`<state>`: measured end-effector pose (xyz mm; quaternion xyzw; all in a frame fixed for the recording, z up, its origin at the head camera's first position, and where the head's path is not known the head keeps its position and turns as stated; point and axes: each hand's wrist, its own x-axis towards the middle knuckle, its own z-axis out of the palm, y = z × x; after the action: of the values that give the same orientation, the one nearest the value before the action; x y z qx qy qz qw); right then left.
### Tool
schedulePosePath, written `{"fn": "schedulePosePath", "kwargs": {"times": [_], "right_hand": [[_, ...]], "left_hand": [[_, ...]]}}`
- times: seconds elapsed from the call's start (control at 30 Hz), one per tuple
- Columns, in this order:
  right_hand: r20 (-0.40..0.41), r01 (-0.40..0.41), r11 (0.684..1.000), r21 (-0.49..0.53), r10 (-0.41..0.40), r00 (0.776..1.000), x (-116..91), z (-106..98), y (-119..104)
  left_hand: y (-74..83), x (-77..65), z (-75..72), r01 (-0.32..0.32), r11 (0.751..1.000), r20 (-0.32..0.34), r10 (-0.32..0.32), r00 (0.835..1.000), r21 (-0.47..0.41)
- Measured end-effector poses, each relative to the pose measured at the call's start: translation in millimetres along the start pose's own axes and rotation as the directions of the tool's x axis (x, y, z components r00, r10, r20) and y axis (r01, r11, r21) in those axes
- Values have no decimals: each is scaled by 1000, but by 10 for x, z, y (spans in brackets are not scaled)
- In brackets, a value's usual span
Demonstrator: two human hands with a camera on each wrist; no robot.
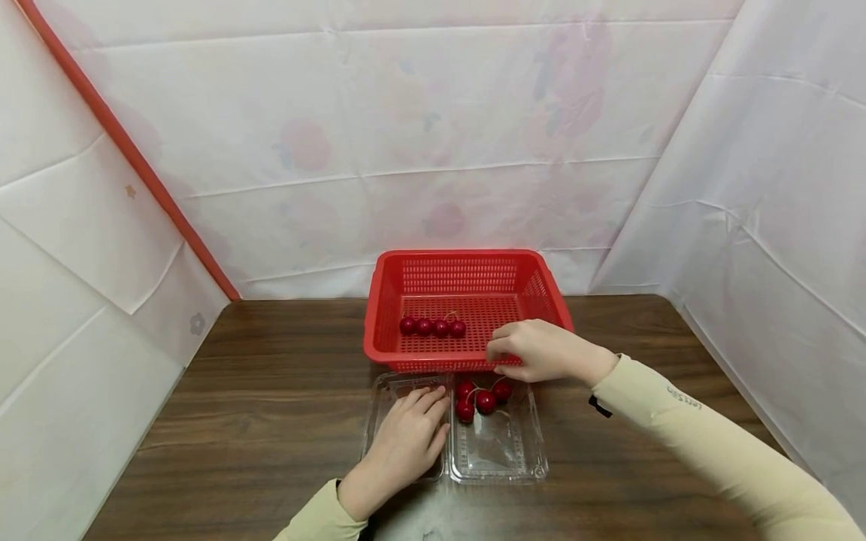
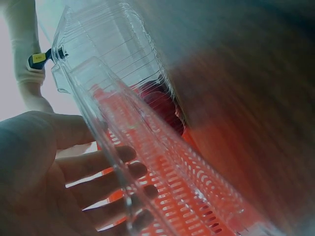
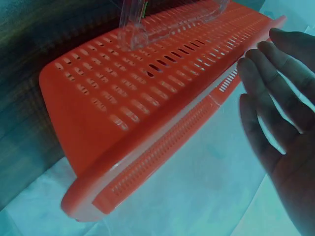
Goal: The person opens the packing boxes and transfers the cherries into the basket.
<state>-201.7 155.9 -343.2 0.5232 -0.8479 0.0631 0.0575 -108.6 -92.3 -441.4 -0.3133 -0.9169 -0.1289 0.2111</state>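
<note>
My left hand (image 1: 408, 436) rests on the left half of an unfolded clear plastic clamshell box, its fingers stretched out over the lid (image 2: 88, 113). In the right half (image 1: 497, 454) of the box, several red cherries (image 1: 485, 402) with stems are grouped near the far end. A red slotted basket (image 1: 467, 357) stands just behind the box, with several more cherries (image 1: 440, 328) in a row on its floor. Above the basket's front right rim hovers my right hand (image 1: 537, 350). Its fingers (image 3: 253, 76) are loosely bent, and no cherry shows in them.
A dark wooden table (image 1: 271, 421) carries everything. Pale floral cloth (image 1: 433, 150) hangs behind the basket and along both sides. A red strip (image 1: 128, 146) runs down the left corner.
</note>
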Motion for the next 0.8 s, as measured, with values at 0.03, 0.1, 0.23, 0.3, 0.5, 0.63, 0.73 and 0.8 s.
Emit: {"fn": "schedulePosePath", "kwargs": {"times": [0.03, 0.1, 0.23, 0.3, 0.5, 0.63, 0.73, 0.8], "right_hand": [[-8, 2, 1000, -1, -2, 1000, -7, -1, -8], [-20, 5, 1000, -5, -5, 1000, -24, -11, -28], [-21, 11, 1000, -12, -11, 1000, -56, -20, -69], [-18, 28, 1000, -8, -28, 999, -72, -3, -84], [-20, 64, 998, -7, -64, 998, -115, 92, -116], [-15, 70, 998, -5, -70, 997, -143, 173, -132], [-5, 69, 998, -1, -69, 998, -162, 240, -144], [6, 66, 998, -3, -66, 998, -174, 288, -150]], "left_hand": [[-1, -1, 0, 0, 1000, -1, 0, 1000, 0], [-3, -3, 1, -2, 1000, -4, 2, 1000, 1], [-7, 2, 1, -2, 1000, -8, 2, 1000, 9], [-8, 2, 3, -2, 1000, -8, 2, 1000, 14], [-7, -2, 7, -4, 1000, -14, 4, 1000, 10], [-6, -4, 12, -4, 1000, -12, 4, 1000, 9], [-3, -5, 13, -4, 1000, -11, 4, 1000, 5], [-1, -4, 11, -3, 1000, -12, 4, 1000, 4]]}}
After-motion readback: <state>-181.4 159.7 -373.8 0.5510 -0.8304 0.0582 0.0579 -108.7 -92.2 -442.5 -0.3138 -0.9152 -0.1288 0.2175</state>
